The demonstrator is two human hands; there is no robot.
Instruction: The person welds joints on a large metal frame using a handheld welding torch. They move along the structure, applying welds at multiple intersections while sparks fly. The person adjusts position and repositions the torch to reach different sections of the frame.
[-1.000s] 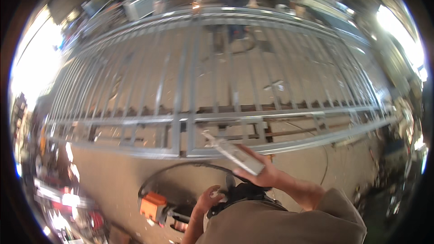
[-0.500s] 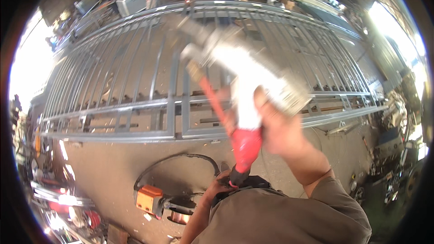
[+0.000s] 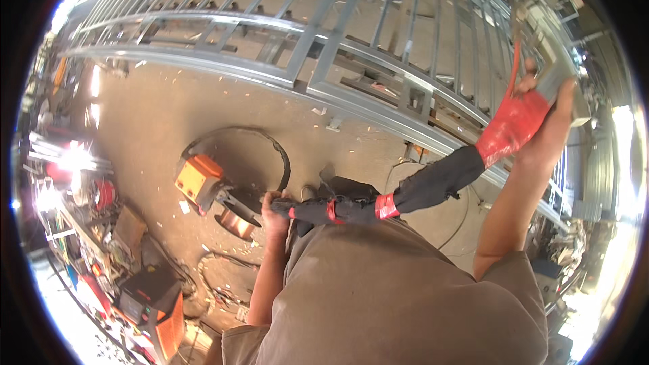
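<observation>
My right hand (image 3: 562, 105) is far out to the right, closed around a welding gun with a grey body (image 3: 554, 76) and red tape round its lower end (image 3: 515, 125). A thin red tube (image 3: 516, 64) runs along the gun, and its front end is hard to make out against the background. From the gun a thick black-wrapped cable (image 3: 433, 179), banded with red tape, crosses in front of my torso. My left hand (image 3: 274, 211) grips this cable near my waist. Beyond the gun and cable lies a metal barred gate frame (image 3: 223, 61).
An orange wire-feeder box (image 3: 199, 179) with a copper-coloured wire spool (image 3: 236, 223) stands on the floor, left of centre. A black hose (image 3: 280, 149) loops from it. At lower left are a black and orange machine (image 3: 152, 297) and a cluttered bench. Thin cables lie on the floor.
The welding gun and my right hand have swung from the middle to the far right, stretching the cable across me. The view has turned, showing more floor. My left hand stays near my waist.
</observation>
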